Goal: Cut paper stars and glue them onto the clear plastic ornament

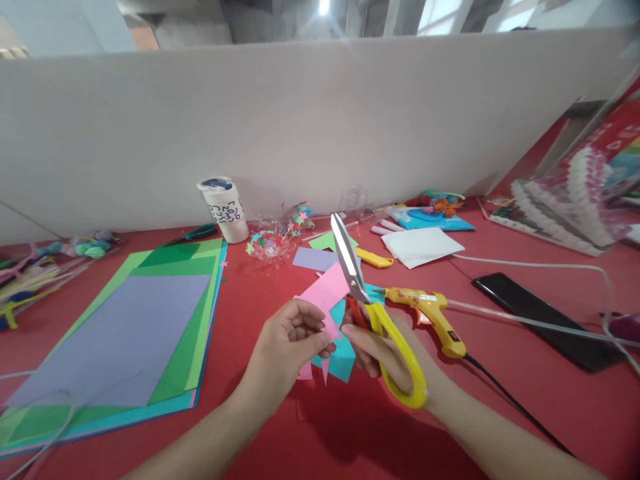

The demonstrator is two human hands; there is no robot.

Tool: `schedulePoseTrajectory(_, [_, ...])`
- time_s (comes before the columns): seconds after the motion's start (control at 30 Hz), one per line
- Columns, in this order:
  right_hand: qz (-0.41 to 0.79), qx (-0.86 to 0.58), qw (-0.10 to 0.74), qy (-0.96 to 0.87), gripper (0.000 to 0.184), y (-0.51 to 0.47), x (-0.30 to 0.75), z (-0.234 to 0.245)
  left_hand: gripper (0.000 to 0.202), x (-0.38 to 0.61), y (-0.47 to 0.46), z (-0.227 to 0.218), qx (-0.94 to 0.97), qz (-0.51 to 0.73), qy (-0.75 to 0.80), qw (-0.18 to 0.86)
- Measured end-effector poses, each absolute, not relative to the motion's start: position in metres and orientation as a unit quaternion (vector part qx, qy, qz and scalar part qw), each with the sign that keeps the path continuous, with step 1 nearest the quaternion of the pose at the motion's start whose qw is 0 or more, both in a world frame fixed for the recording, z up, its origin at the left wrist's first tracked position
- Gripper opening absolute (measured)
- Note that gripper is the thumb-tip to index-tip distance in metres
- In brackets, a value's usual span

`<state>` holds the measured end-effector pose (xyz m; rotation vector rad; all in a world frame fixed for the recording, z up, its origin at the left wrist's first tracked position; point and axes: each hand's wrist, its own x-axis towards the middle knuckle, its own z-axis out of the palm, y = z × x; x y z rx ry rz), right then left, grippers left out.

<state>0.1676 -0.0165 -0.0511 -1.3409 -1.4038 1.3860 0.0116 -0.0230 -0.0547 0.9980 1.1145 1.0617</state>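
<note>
My right hand [387,353] grips yellow-handled scissors [373,307], blades closed and pointing up and away. My left hand [290,343] pinches a small pink paper piece [331,330] at its fingertips, close to the scissors' pivot. Under both hands lie a pink paper sheet [327,287] and a teal paper sheet [343,357] on the red table [260,287]. The two hands almost touch above these papers.
A stack of coloured paper sheets [145,327] lies at left. A yellow glue gun [430,313] with cord sits right of the scissors, a black phone [540,317] beyond. A white cup [225,210], white paper [420,245], yellow cutter [374,259] and craft bits line the white partition.
</note>
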Motion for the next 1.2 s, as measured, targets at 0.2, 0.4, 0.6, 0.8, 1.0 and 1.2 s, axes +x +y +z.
schedulePoseTrajectory(0.2, [0.560, -0.534, 0.320, -0.546, 0.014, -0.017, 0.164, -0.057, 0.020, 0.011, -0.023, -0.057, 0.442, 0.445, 0.479, 0.615])
schedulePoseTrajectory(0.4, [0.561, -0.526, 0.318, -0.554, 0.016, -0.016, 0.165, -0.055, 0.019, 0.011, -0.024, -0.056, 0.417, 0.413, 0.462, 0.665])
schedulePoseTrajectory(0.6, [0.542, -0.512, 0.323, -0.584, 0.026, -0.021, 0.169, -0.055, 0.020, 0.014, -0.026, -0.055, 0.419, 0.420, 0.472, 0.652])
schedulePoseTrajectory(0.8, [0.534, -0.483, 0.351, -0.598, 0.026, -0.020, 0.170, -0.057, 0.015, 0.009, -0.026, -0.049, 0.507, 0.387, 0.470, 0.611])
schedulePoseTrajectory(1.0, [0.571, -0.467, 0.353, -0.575, 0.021, -0.021, 0.171, -0.061, 0.009, 0.010, -0.028, -0.045, 0.555, 0.383, 0.470, 0.570])
schedulePoseTrajectory(1.2, [0.613, -0.404, 0.387, -0.558, 0.047, -0.018, 0.174, -0.073, 0.013, 0.004, -0.030, -0.047, 0.715, 0.432, 0.436, 0.336])
